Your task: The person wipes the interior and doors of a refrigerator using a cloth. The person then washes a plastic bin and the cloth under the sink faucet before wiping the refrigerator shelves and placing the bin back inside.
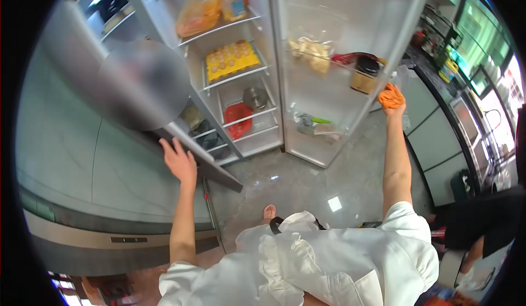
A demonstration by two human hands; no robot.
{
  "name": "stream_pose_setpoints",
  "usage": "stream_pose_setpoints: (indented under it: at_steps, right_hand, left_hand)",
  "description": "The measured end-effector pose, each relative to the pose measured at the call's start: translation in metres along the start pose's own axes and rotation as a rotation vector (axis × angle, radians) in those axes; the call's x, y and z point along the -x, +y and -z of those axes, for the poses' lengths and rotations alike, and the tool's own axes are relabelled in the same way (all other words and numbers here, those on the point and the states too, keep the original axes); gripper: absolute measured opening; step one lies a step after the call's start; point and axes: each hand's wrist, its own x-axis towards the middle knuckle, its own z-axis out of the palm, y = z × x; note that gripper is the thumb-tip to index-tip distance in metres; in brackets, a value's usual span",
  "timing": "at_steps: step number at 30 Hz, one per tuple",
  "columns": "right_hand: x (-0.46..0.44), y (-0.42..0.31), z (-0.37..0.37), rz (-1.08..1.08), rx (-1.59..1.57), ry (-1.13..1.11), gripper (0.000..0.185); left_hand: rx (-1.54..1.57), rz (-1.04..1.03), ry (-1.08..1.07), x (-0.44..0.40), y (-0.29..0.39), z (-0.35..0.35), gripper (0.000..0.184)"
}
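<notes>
A double-door fridge stands open before me. My left hand (179, 163) has its fingers apart at the edge of the left door (205, 166); whether it presses on the door I cannot tell. At the outer edge of the right door (356, 122), my right hand (393, 107) is closed around a crumpled orange cloth (390, 96). Inside, a yellow egg tray (233, 62) sits on a middle shelf, with orange bags (203, 10) above it. Below are a metal pot (255, 97) and a red bag (238, 120). The right door's racks hold a dark-lidded jar (367, 66) and bagged food (311, 54).
A kitchen counter (438, 95) with cabinets runs along the right, bearing a yellow bottle (448, 70). Grey shiny floor (296, 188) lies between me and the fridge. At the lower right is another person in dark clothing (476, 218). A blurred patch covers part of the left door.
</notes>
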Motion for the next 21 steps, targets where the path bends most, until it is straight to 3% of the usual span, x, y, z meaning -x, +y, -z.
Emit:
stream_pose_setpoints:
  at_steps: [1, 3, 4, 6, 7, 9, 13, 16, 17, 19, 21]
  right_hand:
    - [-0.007, -0.001, 0.008, -0.021, 0.0, -0.012, 0.04]
    - [-0.016, 0.0, 0.024, -0.134, 0.081, -0.374, 0.038]
    - [-0.01, 0.006, 0.008, -0.151, 0.091, -0.389, 0.038]
    - [0.015, 0.014, -0.028, 0.045, 0.38, 0.129, 0.035]
    - [0.014, 0.018, -0.034, 0.04, 0.39, 0.115, 0.035]
    - [0.022, 0.023, -0.037, 0.09, 0.357, 0.198, 0.037]
    - [0.047, 0.022, -0.032, -0.015, 0.328, 0.01, 0.037]
    - [0.09, 0.051, -0.061, 0.057, 0.379, 0.278, 0.033]
    - [0.103, 0.059, -0.057, 0.049, 0.382, 0.285, 0.033]
    - [0.126, 0.07, -0.05, -0.018, 0.352, 0.037, 0.027]
    - [0.161, 0.107, -0.079, 0.027, 0.303, 0.147, 0.024]
  left_hand:
    - [0.011, -0.07, -0.042, -0.004, -0.008, -0.003, 0.067]
    - [0.005, -0.169, -0.166, -0.014, -0.013, -0.01, 0.063]
    - [-0.102, -0.249, -0.198, -0.023, -0.012, -0.011, 0.061]
    - [-0.297, -0.413, -0.365, -0.041, -0.018, -0.018, 0.052]
    - [-0.292, -0.396, -0.361, -0.054, -0.023, -0.025, 0.052]
    - [-0.593, -0.679, -0.515, -0.07, -0.032, -0.036, 0.049]
    - [-0.667, -0.919, -0.34, -0.099, -0.041, -0.061, 0.044]
    - [-0.643, -0.918, -0.284, -0.117, -0.034, -0.081, 0.041]
    - [-0.648, -0.912, -0.271, -0.122, -0.03, -0.083, 0.041]
    - [-0.622, -0.894, -0.296, -0.133, -0.028, -0.095, 0.041]
    - [-0.583, -0.892, -0.332, -0.135, -0.028, -0.108, 0.043]
